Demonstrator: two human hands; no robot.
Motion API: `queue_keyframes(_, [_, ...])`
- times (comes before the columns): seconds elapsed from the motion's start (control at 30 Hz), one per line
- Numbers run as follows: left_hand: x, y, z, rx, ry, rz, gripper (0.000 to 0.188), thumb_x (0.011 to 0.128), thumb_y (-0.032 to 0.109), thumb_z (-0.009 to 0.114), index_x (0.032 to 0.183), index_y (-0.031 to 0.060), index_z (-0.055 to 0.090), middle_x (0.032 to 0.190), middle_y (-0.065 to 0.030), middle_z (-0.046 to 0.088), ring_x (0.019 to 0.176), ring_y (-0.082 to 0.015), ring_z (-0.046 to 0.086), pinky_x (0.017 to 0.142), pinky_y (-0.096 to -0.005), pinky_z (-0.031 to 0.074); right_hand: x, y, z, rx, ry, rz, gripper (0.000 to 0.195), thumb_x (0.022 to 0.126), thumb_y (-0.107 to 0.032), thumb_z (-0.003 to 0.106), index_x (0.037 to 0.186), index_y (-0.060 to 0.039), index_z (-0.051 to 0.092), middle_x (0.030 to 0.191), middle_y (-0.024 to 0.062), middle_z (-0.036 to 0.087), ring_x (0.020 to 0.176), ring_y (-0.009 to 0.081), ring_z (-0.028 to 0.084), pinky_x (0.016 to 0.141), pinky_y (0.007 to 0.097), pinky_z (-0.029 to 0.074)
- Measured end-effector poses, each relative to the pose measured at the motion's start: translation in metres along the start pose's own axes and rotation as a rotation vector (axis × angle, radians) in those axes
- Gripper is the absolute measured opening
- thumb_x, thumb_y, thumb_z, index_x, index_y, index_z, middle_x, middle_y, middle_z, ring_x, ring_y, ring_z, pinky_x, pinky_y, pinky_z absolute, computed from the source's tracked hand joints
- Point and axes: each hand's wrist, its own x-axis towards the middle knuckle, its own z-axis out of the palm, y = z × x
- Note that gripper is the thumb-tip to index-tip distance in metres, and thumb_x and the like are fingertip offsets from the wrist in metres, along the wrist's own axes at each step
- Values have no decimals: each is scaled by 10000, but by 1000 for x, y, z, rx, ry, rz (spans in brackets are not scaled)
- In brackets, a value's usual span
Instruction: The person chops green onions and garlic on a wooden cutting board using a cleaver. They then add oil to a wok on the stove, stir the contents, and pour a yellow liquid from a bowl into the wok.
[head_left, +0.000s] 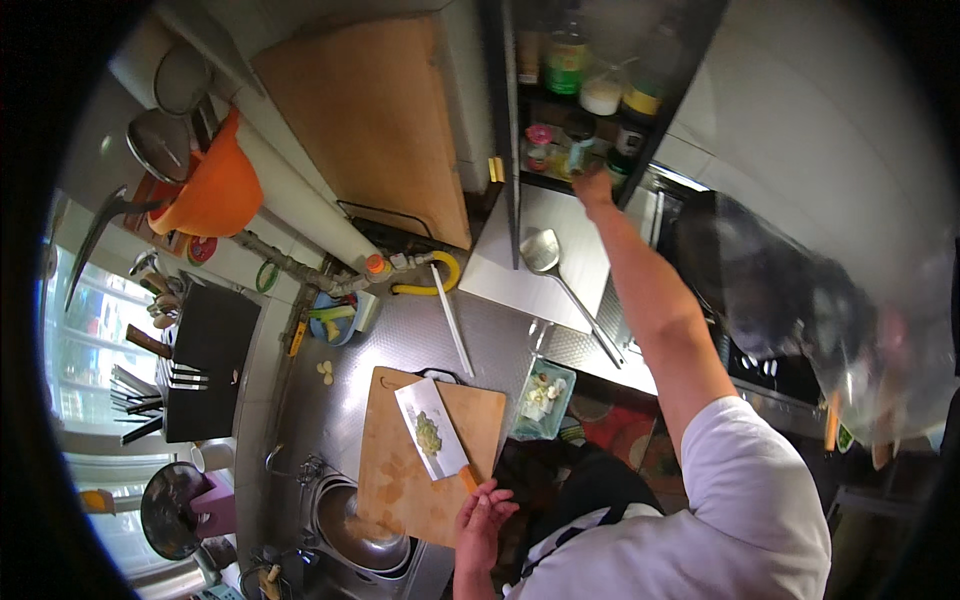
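Observation:
A cleaver (429, 429) lies flat over the wooden cutting board (420, 502), with a small heap of chopped pale-green food (428, 433) on its blade. My left hand (486, 517) is at the cleaver's orange handle, its fingers covering the end; how firmly they hold it is unclear. My right hand (592, 185) reaches up to the lower shelf of a dark cabinet (551, 180), right by a glass jar or bottle (579, 150). Its fingertips are hidden, so a grip cannot be made out. A pink-lidded jar (538, 146) and a dark bottle (626, 146) flank it.
A metal spatula (546, 255) rests on a pale panel below the cabinet. A bin with scraps (544, 397) hangs beside the board. Garlic cloves (325, 371) and a white stick (452, 322) lie on the metal counter. A basin (360, 525) sits in the sink.

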Motion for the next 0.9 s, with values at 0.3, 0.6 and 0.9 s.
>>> queue_keyframes(0.3, [3, 35, 37, 194, -239, 93, 419, 1046, 274, 515, 1351, -13, 519, 1142, -142, 674, 980, -237, 663, 944, -397, 518, -292, -71, -339, 310, -59, 27, 139, 945, -31, 655, 1077, 5, 677, 954, 58, 680, 862, 110, 648, 771, 262, 535])
queue_keyframes(0.6, [8, 32, 69, 275, -427, 30, 414, 1046, 277, 531, 1359, 6, 532, 1151, -136, 676, 978, -240, 665, 921, -379, 516, -266, 61, -383, 1407, -422, 1127, 416, 923, -349, 712, 1021, 31, 575, 841, 121, 626, 682, 240, 623, 631, 413, 576])
queue_keyframes(0.9, [-2, 19, 81, 272, -461, 50, 404, 1051, 256, 517, 1365, 4, 531, 1157, -141, 676, 990, -242, 669, 937, -392, 519, -242, 33, -435, 985, -441, 963, 122, 923, -92, 607, 845, -21, 547, 661, 57, 561, 514, 140, 526, 460, 287, 485])
